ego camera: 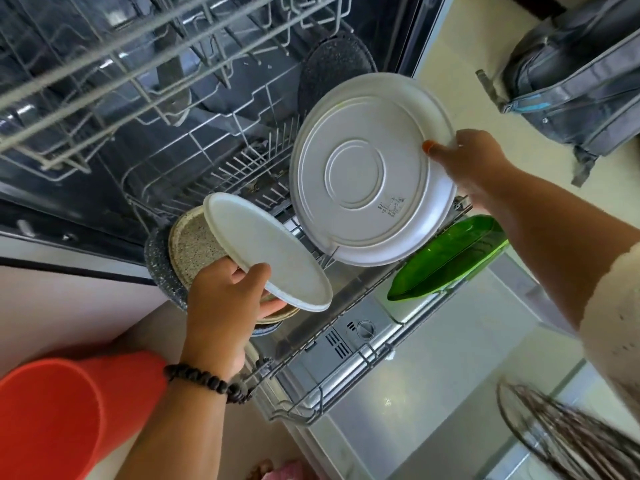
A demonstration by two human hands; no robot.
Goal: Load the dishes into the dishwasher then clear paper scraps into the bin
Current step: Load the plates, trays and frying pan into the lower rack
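We note the right hand [474, 164] pinching the rim of a large white plate [370, 168], held on edge over the lower rack [311, 386] of the open dishwasher [433, 375]. The left hand [221, 306] grips a small white plate [266, 251] atop what appears to be a stack of speckled dishes [194, 247]; a green dish [450, 258] sits in the rack.

A pale cream floor [460, 39] is seen beside the open appliance. A grey backpack [581, 71] with a blue trim is laid on that floor, well apart to the right. The scene is lit evenly by soft daylight; no window is seen.
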